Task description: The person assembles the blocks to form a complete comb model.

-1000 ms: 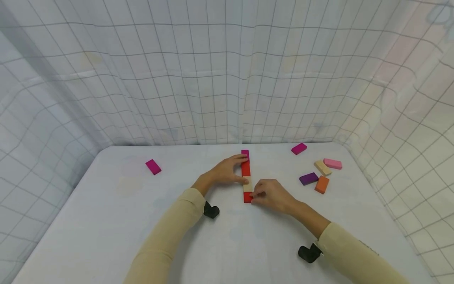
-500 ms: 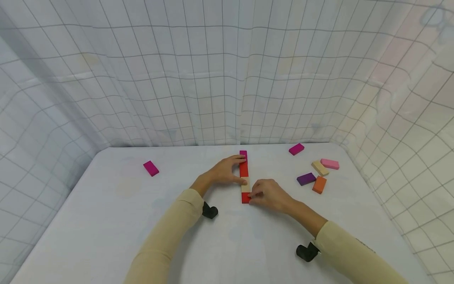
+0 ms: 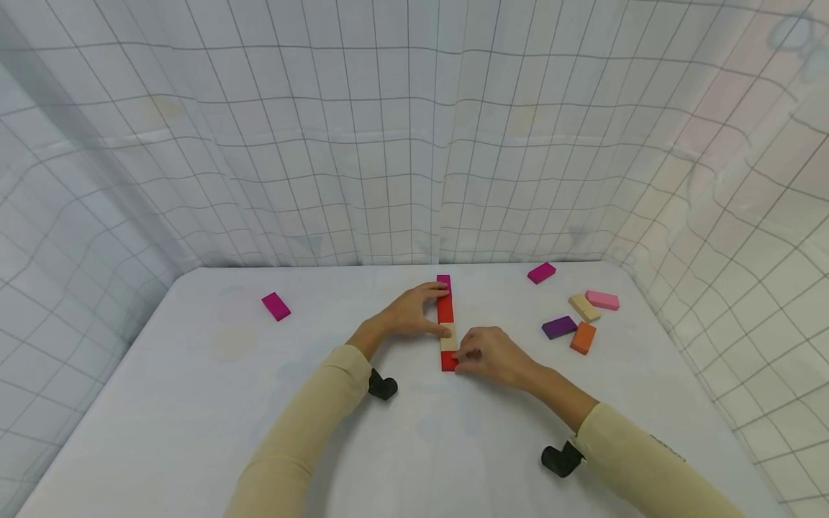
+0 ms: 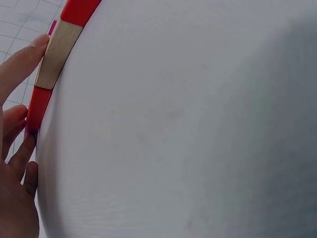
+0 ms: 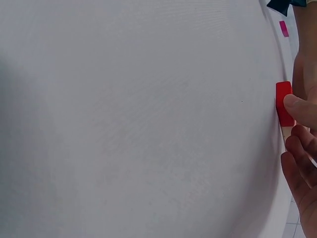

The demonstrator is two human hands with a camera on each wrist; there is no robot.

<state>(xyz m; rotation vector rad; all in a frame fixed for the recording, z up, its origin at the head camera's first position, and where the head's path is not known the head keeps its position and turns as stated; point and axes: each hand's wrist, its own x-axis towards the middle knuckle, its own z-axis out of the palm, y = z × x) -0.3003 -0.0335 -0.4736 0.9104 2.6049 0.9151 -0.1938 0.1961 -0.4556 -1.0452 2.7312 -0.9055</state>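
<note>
A straight row of flat blocks lies on the white table, pointing away from me in the head view. From far to near it runs magenta block [image 3: 443, 278], red block [image 3: 445, 310], natural wood block [image 4: 59, 54] and another red block [image 5: 284, 105]. My left hand [image 3: 408, 311] is spread along the row's left side, its thumb touching the wood block and its fingers resting at the magenta block. At the near end, my right hand [image 3: 495, 356] pinches the near red block between thumb and fingers.
Loose blocks lie to the right: magenta [image 3: 541, 273], pink [image 3: 602, 300], wood [image 3: 584, 307], purple [image 3: 559, 327] and orange [image 3: 583, 338]. Another magenta block [image 3: 275, 306] is at the left. A grid-patterned curtain [image 3: 401, 144] stands behind the table's far edge.
The head view has shifted slightly, moving the whole scene a little left. Both hands keep their places at the row, and the blocks stay put.
</note>
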